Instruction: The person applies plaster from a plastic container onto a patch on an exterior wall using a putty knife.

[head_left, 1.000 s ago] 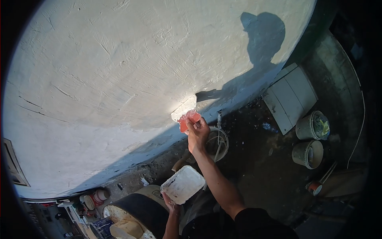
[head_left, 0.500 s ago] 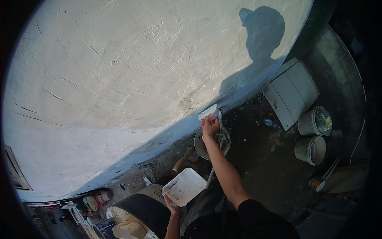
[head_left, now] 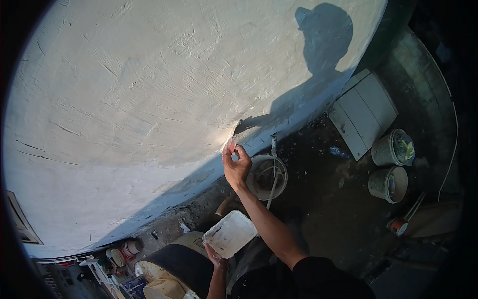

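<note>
My right hand (head_left: 237,162) pinches a small pinkish scraper (head_left: 230,146) and holds its edge against the rough white wall (head_left: 149,99), close to the boundary between sunlight and shade. At the bottom centre, my left hand (head_left: 217,256) grips a shallow white rectangular tray (head_left: 230,233) smeared with whitish paste. Behind my right wrist stands a round bucket (head_left: 283,187) with a pale hose (head_left: 273,185) in it, near a tap at the foot of the wall.
Two buckets (head_left: 383,185) stand on the right, one holding a green-yellow item. White panels (head_left: 365,115) lean near the wall. A plastic bottle (head_left: 338,152) lies on the dark floor. A large drum (head_left: 181,264) and cluttered containers are at the lower left.
My right hand has moved left with the scraper, from beside the tap to the wall's surface. The scraper now appears edge-on. My left hand and the tray have hardly moved.
</note>
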Demonstrator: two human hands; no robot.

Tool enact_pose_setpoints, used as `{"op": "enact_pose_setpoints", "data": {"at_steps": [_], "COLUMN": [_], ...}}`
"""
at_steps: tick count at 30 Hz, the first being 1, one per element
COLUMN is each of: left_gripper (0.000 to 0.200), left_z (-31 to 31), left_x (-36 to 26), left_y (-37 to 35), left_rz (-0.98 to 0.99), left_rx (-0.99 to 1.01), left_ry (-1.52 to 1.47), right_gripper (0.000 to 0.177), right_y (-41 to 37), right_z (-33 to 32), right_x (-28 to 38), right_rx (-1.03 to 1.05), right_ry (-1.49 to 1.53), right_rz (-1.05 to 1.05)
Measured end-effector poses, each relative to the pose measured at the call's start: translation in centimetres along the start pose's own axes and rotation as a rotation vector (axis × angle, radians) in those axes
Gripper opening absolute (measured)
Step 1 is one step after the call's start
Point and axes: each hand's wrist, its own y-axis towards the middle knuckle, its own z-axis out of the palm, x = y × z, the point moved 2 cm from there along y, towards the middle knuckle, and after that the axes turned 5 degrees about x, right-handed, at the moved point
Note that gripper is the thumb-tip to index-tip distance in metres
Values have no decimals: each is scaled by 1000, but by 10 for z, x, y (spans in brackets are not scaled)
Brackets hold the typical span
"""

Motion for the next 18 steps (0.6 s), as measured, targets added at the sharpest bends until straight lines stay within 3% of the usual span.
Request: {"op": "enact_pose_setpoints", "data": {"at_steps": [3,6,10,12,14,18], "left_gripper": [105,103,101,101,100,95], "left_z": [1,2,-2,-6,-9,-6], "left_x": [4,3,3,5,6,-4], "left_y": [2,4,1,0,-1,-4], "left_rz": [39,7,-66,-161,-75,-18], "left_rx": [35,18,-51,-101,-52,-19], "left_ry": [-58,-119,-56,-188,-128,-116], "right_gripper": [11,11,25,26,27,28], "right_y": [-16,-31,-22,-6,9,24], "right_z": [-12,-36,-78,-94,-103,-107], "right_x": [5,-5,-49,-99,-158,-165], "right_rx": [22,10,-213,-276,-332,-388], "right_ry": [-6,205,303,147,44,-188], "right_rz": [91,117,410,528,543,655]}}
